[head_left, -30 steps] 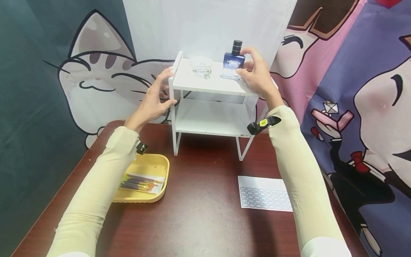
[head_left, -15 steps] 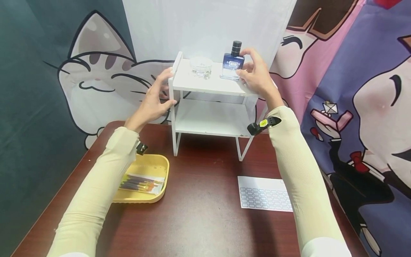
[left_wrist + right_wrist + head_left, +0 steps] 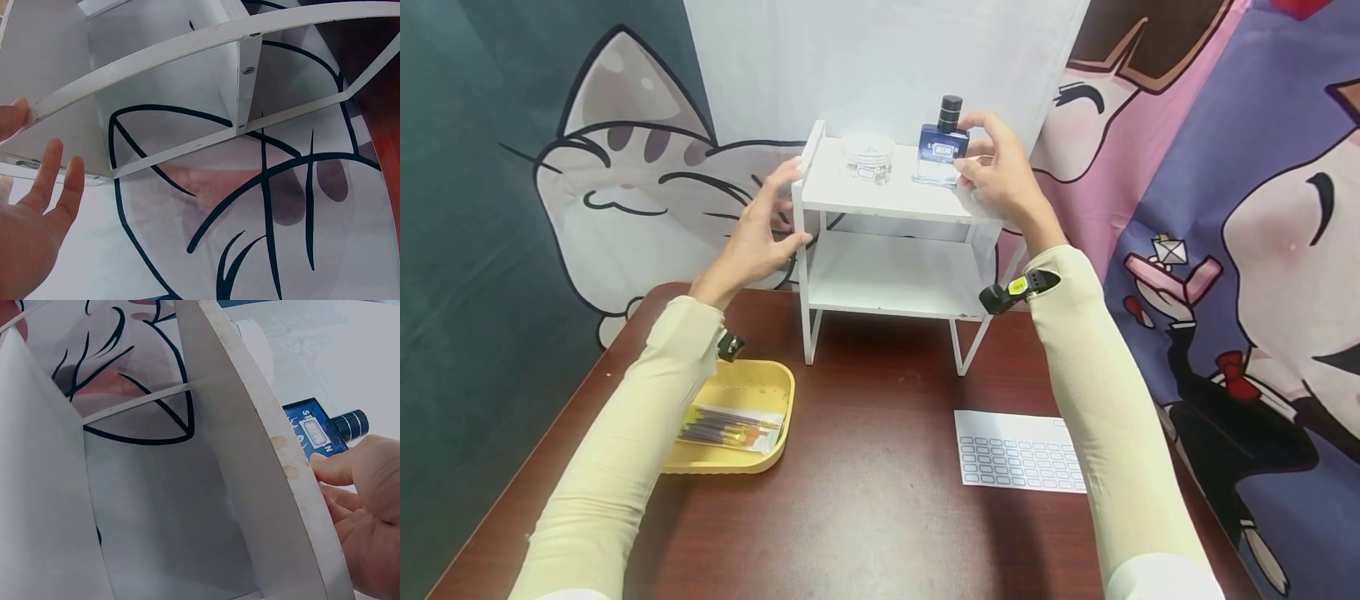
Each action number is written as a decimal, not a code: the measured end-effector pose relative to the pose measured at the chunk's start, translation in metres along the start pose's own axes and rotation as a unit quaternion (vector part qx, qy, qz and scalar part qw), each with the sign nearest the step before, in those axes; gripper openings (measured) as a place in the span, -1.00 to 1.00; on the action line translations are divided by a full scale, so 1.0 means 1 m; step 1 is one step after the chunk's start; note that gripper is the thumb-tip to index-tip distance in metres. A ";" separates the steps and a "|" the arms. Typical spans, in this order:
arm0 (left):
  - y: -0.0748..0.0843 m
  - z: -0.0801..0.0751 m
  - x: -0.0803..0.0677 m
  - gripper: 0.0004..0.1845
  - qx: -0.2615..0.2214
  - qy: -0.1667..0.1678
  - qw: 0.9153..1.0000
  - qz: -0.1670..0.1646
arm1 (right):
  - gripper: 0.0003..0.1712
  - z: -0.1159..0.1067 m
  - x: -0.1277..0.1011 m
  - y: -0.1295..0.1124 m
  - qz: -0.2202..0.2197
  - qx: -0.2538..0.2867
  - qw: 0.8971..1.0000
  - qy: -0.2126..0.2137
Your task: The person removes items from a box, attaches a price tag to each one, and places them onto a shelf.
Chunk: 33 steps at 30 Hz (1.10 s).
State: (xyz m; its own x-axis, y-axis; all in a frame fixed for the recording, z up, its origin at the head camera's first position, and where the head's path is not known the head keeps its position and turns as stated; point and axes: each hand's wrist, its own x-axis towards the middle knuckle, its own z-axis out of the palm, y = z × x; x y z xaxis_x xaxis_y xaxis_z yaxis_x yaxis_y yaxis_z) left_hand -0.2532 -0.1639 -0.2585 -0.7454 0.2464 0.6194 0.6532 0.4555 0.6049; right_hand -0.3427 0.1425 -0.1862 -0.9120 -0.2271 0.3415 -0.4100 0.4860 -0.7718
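A dark blue perfume bottle with a black cap stands upright at the right of the white shelf's top board. My right hand holds it by its right side, thumb on the front and index finger up by the shoulder. The right wrist view shows the bottle's blue upper part, with the board hiding its base. A round clear jar with a small label sits to its left. My left hand touches the shelf's left side, thumb by the front post, its fingers spread and loosely bent in the left wrist view.
A lower shelf board lies beneath the top one. On the dark red table, a yellow tray with packed brushes stands at left. A sheet of blank labels lies at right. Printed cloth hangs behind.
The right thumb has shifted very slightly to the right on the bottle. The bottle, jar and left hand keep their places; the head view has moved a little.
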 end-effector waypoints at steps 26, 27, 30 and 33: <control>-0.014 0.003 0.002 -0.22 0.002 0.005 1.000 0.004 | -0.20 -0.012 -0.014 -0.015 0.024 0.004 0.999 -0.036; -0.014 0.003 0.002 -0.21 0.005 0.005 1.000 0.003 | -0.19 -0.013 -0.016 -0.016 0.022 0.006 0.999 -0.037; -0.018 0.003 0.003 -0.21 0.008 0.006 1.000 -0.001 | -0.16 -0.019 -0.025 -0.023 0.017 0.024 0.999 -0.029; -0.026 0.003 0.006 -0.20 0.005 0.009 1.000 -0.001 | -0.17 -0.025 -0.037 -0.029 0.010 0.056 0.998 -0.016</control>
State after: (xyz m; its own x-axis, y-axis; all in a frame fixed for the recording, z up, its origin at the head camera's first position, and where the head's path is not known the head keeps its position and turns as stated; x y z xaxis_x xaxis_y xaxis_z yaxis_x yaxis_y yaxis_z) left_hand -0.2750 -0.1718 -0.2719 -0.7440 0.2311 0.6269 0.6506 0.4646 0.6008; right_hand -0.2974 0.1578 -0.1626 -0.9182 -0.2462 0.3104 -0.3874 0.3940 -0.8335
